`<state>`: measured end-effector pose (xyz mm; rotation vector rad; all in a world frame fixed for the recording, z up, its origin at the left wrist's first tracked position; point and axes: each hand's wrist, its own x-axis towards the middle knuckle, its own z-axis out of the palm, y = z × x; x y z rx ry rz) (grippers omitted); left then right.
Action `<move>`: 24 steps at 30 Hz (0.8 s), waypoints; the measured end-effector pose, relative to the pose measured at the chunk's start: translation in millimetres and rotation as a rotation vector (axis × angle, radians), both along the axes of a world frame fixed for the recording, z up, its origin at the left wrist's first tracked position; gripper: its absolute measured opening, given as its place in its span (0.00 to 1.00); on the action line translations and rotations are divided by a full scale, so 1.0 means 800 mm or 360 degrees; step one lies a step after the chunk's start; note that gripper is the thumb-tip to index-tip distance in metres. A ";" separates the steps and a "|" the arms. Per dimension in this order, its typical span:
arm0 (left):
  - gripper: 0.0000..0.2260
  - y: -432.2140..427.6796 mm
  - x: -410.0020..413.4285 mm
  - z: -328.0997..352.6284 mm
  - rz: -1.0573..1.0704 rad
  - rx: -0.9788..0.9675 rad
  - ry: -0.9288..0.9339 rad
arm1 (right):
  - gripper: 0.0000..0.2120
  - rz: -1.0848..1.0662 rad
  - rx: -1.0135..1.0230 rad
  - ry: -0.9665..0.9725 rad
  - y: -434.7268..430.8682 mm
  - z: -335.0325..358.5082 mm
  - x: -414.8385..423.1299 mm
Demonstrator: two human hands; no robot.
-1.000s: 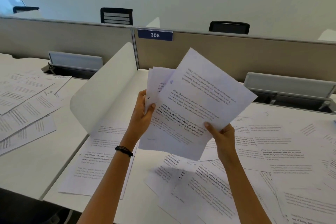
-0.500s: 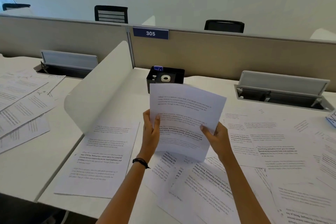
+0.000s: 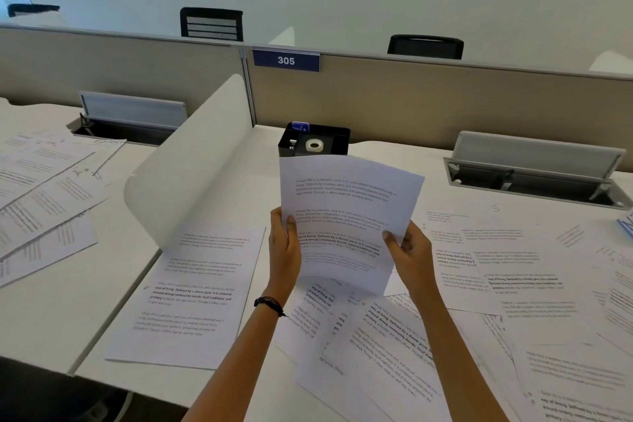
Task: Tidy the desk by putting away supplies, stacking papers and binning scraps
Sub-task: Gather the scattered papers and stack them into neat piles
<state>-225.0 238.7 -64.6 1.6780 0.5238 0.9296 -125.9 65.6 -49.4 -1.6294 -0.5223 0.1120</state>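
Now both hands hold a sheaf of printed papers (image 3: 346, 216) upright just in front of the black organiser tray (image 3: 337, 140) — left hand (image 3: 284, 247) and right hand (image 3: 409, 250) each pinching a lower side edge, thumbs on the printed face — above loose sheets (image 3: 191, 295) spread over the desk (image 3: 51, 319).

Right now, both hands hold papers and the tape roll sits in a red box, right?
Not red: the head view shows the tape roll in a black desk organizer. The left hand and right hand do hold the printed papers.
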 end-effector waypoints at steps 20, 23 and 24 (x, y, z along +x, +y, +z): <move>0.08 0.154 -0.099 0.008 0.0554 -0.0115 0.0243 | 0.17 0.0214 0.0199 0.0675 0.043 -0.039 -0.035; 0.09 0.185 -0.132 -0.001 0.0689 -0.0081 0.0435 | 0.15 0.0090 0.0028 0.0652 0.036 -0.069 -0.028; 0.09 0.194 -0.142 -0.006 0.0744 -0.0075 0.0510 | 0.14 0.0049 -0.0040 0.0615 0.032 -0.079 -0.026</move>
